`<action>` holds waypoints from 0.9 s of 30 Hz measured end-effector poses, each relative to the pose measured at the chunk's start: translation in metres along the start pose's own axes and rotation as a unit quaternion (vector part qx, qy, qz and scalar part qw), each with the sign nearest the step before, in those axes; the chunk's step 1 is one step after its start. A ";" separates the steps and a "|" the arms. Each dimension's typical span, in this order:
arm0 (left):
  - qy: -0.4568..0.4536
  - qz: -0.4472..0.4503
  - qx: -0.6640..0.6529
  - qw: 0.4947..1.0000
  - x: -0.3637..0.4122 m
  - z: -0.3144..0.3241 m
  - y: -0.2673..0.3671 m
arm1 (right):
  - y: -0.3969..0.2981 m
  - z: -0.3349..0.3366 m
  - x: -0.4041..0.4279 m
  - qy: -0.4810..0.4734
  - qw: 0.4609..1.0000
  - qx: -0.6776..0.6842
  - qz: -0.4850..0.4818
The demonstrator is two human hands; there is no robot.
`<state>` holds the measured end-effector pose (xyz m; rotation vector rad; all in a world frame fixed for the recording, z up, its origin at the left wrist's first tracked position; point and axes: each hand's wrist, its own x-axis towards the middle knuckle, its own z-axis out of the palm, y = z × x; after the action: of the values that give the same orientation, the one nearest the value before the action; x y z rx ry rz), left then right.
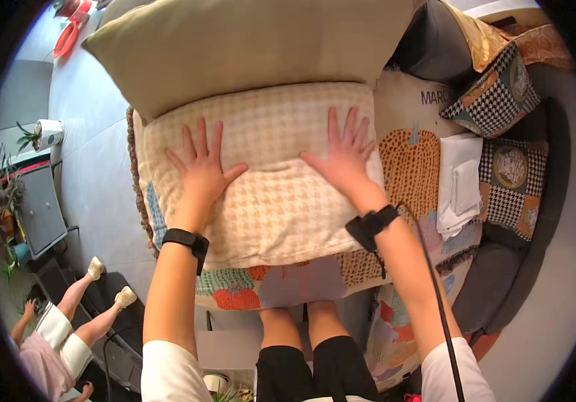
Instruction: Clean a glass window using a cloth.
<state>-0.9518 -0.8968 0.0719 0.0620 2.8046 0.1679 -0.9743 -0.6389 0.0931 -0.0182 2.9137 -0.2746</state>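
A cream and beige houndstooth cloth, perhaps a pillow or folded blanket (278,216), lies flat before me with wrinkles along its near edge. My left hand (205,168) rests palm down on its left part, fingers spread. On the right part, my right hand (344,156) lies the same way, thumb pointing inward. Neither hand grips anything. Under the cloth is a colourful patterned throw (300,284) with pumpkin shapes. Just beyond my fingertips, a large plain beige cushion (252,47) overlaps the cloth's far edge. Black bands circle both wrists.
Folded white cloths (461,183) lie to the right, beside houndstooth-patterned cushions (511,176) on a dark sofa (494,281). A cable (436,281) runs along my right arm. At the lower left another person (61,346) sits. A potted plant (49,134) and a grey table (41,208) stand left.
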 end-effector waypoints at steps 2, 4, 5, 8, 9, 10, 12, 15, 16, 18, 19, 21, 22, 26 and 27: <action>0.010 0.006 0.058 0.998 0.000 0.024 0.001 | 0.007 0.035 -0.010 -0.107 0.992 -0.059 0.019; 0.008 0.010 0.049 0.999 0.009 0.044 -0.009 | 0.007 0.051 -0.001 -0.040 0.999 -0.028 -0.019; 0.020 0.015 0.040 0.999 0.013 0.053 -0.014 | 0.007 0.059 0.003 -0.051 0.998 -0.025 -0.017; -0.097 -0.021 0.056 0.993 0.031 0.044 -0.004 | 0.011 0.063 0.017 -0.085 0.996 -0.020 -0.012; -0.098 -0.024 0.060 0.993 0.034 0.040 -0.005 | 0.006 0.061 0.021 -0.116 0.993 -0.031 0.003; -0.122 -0.028 0.067 0.990 0.035 0.041 -0.004 | 0.005 0.060 0.025 -0.146 0.988 -0.045 0.019; -0.141 -0.034 0.075 0.987 0.038 0.039 -0.002 | 0.004 0.064 0.030 -0.169 0.984 -0.043 0.024; -0.205 -0.052 0.066 0.975 0.047 0.036 0.004 | 0.006 0.067 0.033 -0.200 0.978 -0.041 0.041; -0.229 -0.055 0.054 0.970 0.050 0.036 0.002 | 0.004 0.066 0.036 -0.227 0.972 -0.048 0.050; -0.248 -0.057 0.044 0.966 0.053 0.035 0.002 | 0.000 0.064 0.037 -0.274 0.957 -0.064 0.073; -0.254 -0.058 0.037 0.965 0.052 0.035 0.004 | 0.002 0.066 0.040 -0.269 0.958 -0.062 0.074; -0.263 -0.054 0.032 0.963 0.051 0.037 0.004 | 0.004 0.067 0.038 -0.234 0.969 -0.055 0.056; -0.247 -0.058 0.045 0.966 0.050 0.040 0.002 | 0.003 0.067 0.036 -0.236 0.968 -0.054 0.061; -0.221 -0.056 0.079 0.971 0.049 0.042 0.008 | 0.008 0.068 0.038 -0.209 0.975 -0.054 0.057; -0.223 -0.052 0.083 0.970 0.050 0.038 0.007 | 0.008 0.068 0.038 -0.179 0.981 -0.053 0.043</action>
<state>-0.9863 -0.8822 0.0209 -0.0076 2.3578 -0.0974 -0.9972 -0.6451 0.0183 0.0363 2.5592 -0.0887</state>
